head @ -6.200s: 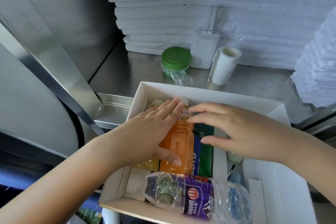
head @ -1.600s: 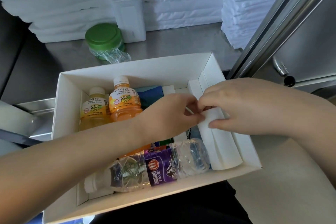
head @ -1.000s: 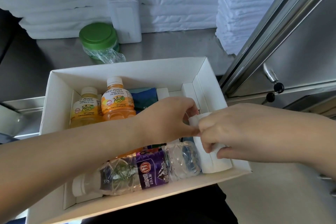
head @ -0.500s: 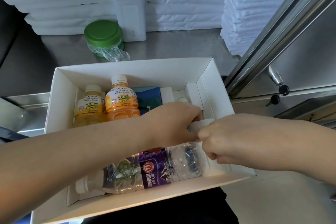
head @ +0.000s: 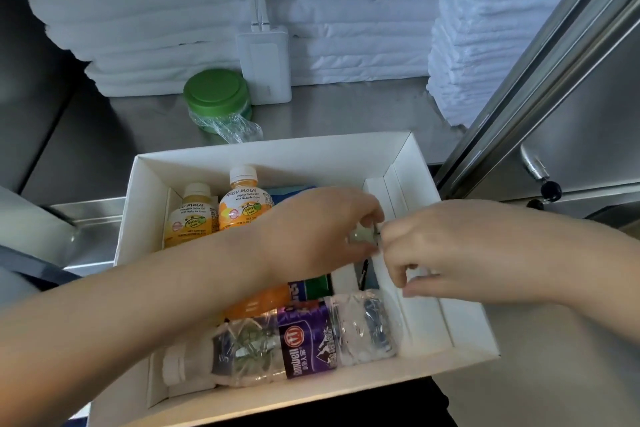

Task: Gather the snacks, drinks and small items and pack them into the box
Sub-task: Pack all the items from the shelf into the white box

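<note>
An open white box (head: 221,158) sits in front of me. Inside stand a yellow juice bottle (head: 188,215) and an orange juice bottle (head: 242,203), with a blue packet (head: 289,191) beside them. A clear water bottle with a purple label (head: 287,343) lies along the box's near wall. My left hand (head: 318,229) reaches in over the drinks and pinches a small pale round item (head: 362,237). My right hand (head: 446,250) meets it from the right, fingers curled onto the white cardboard insert (head: 420,317) at the box's right side. Green and blue packets (head: 313,288) show under my left wrist.
On the steel counter behind the box stand a green-lidded jar (head: 216,94) with crumpled plastic wrap and a white device with two antennas (head: 265,62). Stacks of white folded cloth (head: 481,45) fill the back. A steel door frame with a latch (head: 535,166) rises at the right.
The white cardboard insert, held up between both hands a second ago, now lies lower along the box's right side. My fingertips have closed together over the small pale item.
</note>
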`<state>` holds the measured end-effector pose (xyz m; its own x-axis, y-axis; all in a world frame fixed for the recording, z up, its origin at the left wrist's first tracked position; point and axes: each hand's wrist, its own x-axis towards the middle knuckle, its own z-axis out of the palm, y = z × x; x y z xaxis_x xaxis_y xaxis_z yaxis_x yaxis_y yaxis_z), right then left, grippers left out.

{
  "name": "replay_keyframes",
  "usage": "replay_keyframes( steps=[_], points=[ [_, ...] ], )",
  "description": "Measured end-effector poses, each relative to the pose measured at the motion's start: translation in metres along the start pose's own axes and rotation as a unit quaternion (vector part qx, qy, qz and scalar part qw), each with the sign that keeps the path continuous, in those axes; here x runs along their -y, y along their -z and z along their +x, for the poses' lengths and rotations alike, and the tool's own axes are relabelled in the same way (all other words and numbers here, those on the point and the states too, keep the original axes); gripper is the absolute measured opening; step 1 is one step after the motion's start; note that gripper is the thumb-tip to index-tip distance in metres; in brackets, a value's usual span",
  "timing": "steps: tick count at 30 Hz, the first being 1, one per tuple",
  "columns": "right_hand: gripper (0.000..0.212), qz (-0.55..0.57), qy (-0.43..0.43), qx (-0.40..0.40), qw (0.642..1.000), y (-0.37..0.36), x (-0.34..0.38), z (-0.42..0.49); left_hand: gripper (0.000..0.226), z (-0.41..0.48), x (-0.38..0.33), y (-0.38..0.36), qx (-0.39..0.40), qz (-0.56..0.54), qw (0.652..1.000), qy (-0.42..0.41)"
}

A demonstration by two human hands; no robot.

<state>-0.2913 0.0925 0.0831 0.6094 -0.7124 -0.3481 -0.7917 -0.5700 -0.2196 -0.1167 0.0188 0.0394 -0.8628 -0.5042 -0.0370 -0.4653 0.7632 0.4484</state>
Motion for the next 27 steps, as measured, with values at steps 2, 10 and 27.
replay_keyframes(
  steps=[2,10,27],
  points=[
    [0.005,0.012,-0.004,-0.078,0.997,0.015,-0.005,0.006,0.028,-0.004,0.008,0.021,-0.071,0.000,0.997,0.008],
    [0.015,0.059,-0.054,-0.310,0.947,0.046,-0.031,0.077,0.015,-0.018,0.057,0.071,-0.315,0.057,0.939,0.125],
    [0.056,0.062,-0.124,-0.356,0.924,0.071,-0.082,0.211,0.079,0.014,0.159,0.074,-0.083,0.124,0.925,0.351]
  ],
)
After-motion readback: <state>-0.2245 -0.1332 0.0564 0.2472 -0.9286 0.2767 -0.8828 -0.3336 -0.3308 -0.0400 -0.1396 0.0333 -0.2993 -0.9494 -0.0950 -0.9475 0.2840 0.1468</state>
